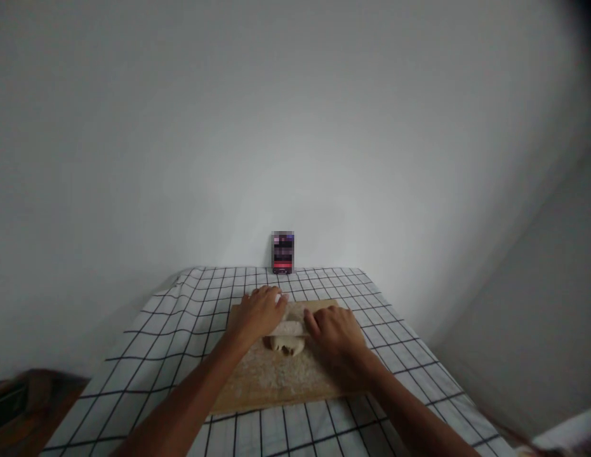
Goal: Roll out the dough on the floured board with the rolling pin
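Observation:
A pale, flour-dusted rolling pin (290, 328) lies crosswise between my hands. My left hand (261, 311) is over its left end, with the fingers bent around it. My right hand (337, 327) curls over the right end, thumb pointing inward. Both ends are covered by the hands. Under the pin, a lump of dough (288, 345) bulges out on the near side, its edge uneven. Its far part is hidden by the pin. Beneath everything is a wooden board (257, 387) dusted with flour.
A white tablecloth with dark grid lines (171, 343) covers the table. At its far edge a phone (282, 252) with a blurred screen stands upright by the pale wall (295, 127). Brown furniture (38, 393) shows at lower left, blurred.

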Demonstrator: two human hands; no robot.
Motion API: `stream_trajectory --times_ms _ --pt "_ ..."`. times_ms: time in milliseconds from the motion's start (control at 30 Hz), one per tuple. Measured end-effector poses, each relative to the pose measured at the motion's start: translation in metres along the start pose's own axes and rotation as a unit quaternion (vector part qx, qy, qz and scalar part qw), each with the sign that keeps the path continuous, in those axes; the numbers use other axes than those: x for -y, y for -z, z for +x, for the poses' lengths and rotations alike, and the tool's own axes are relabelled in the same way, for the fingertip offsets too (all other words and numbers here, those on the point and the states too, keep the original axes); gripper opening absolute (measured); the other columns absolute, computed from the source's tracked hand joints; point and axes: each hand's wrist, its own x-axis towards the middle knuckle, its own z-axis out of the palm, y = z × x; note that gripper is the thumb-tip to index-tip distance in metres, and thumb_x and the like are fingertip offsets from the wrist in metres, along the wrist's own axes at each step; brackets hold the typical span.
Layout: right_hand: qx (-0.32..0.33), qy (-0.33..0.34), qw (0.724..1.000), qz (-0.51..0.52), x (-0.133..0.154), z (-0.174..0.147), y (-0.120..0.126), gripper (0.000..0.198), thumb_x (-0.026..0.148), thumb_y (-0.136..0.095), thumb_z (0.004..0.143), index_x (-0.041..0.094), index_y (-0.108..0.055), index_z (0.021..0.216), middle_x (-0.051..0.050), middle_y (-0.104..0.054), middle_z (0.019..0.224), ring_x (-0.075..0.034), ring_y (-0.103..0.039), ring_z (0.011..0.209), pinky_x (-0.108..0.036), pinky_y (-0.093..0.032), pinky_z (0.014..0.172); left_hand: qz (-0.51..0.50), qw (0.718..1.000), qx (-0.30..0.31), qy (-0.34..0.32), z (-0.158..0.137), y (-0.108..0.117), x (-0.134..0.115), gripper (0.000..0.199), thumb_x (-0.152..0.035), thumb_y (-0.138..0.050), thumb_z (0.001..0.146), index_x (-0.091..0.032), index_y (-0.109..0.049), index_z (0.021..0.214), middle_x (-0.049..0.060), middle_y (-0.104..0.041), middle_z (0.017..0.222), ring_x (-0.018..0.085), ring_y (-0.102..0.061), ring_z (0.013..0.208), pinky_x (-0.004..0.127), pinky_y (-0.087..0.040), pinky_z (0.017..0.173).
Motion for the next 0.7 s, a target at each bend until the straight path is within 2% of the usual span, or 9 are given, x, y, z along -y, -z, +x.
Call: stream_trajectory --times_ms 167,300,400,500,600,700 --pt "0.006 -0.024 0.999 0.028 0.008 -0.017 0.007 0.07 0.05 -0.023 0.114 0.019 -0.082 0.092 -0.018 -0.08 0.095 -0.031 -0.077 0.092 -0.039 -0.055 0.083 0.006 0.999 0.04 0.032 -0.014 0.002 -0.006 0.049 -0.053 -0.032 0.107 -0.026 -0.061 0.137 0.009 -0.068 0.146 0.031 -0.062 0.136 0.048 -0.051 0.107" --pt "-0.027 -0.026 0.999 0.026 0.013 -0.028 0.005 0.069 0.048 -0.024 0.114 0.018 -0.082 0.092 -0.019 -0.08 0.093 -0.032 -0.078 0.091 -0.043 -0.057 0.085 0.017 0.999 0.035 -0.018 -0.025 0.001 -0.005 0.045 -0.045 -0.031 0.109 -0.028 -0.062 0.136 0.005 -0.068 0.148 0.027 -0.061 0.138 0.044 -0.049 0.113" --pt "-0.042 -0.02 0.998 0.042 0.015 -0.034 0.005 0.068 0.047 -0.024 0.114 0.019 -0.082 0.094 -0.018 -0.081 0.095 -0.031 -0.078 0.091 -0.043 -0.057 0.087 -0.021 0.999 0.02 -0.018 -0.034 0.009 -0.004 0.045 -0.045 -0.032 0.109 -0.028 -0.063 0.137 0.003 -0.069 0.148 0.023 -0.063 0.138 0.039 -0.048 0.115" --pt "-0.033 -0.033 0.997 0.057 0.012 -0.031 0.018 0.067 0.048 -0.026 0.114 0.019 -0.083 0.094 -0.017 -0.081 0.096 -0.029 -0.078 0.092 -0.041 -0.056 0.087 -0.036 0.999 0.02 -0.009 -0.041 0.025 -0.004 0.045 -0.044 -0.033 0.108 -0.028 -0.061 0.14 0.003 -0.067 0.151 0.022 -0.063 0.139 0.038 -0.049 0.114" --pt "-0.054 -0.051 0.996 0.052 0.006 -0.019 0.039 0.067 0.05 -0.028 0.113 0.018 -0.084 0.092 -0.018 -0.082 0.098 -0.029 -0.078 0.096 -0.039 -0.055 0.089 -0.007 1.0 0.007 -0.006 -0.042 0.038 -0.004 0.046 -0.043 -0.032 0.109 -0.027 -0.06 0.141 0.003 -0.069 0.15 0.023 -0.064 0.137 0.04 -0.05 0.114" --pt "-0.052 -0.052 0.996 0.045 0.0 -0.006 0.047 0.067 0.054 -0.03 0.112 0.016 -0.084 0.095 -0.019 -0.081 0.103 -0.031 -0.078 0.1 -0.04 -0.054 0.089 0.017 0.999 -0.021 -0.018 -0.036 0.033 0.0 0.045 -0.04 -0.032 0.109 -0.026 -0.061 0.14 0.004 -0.071 0.147 0.022 -0.065 0.135 0.038 -0.049 0.116"
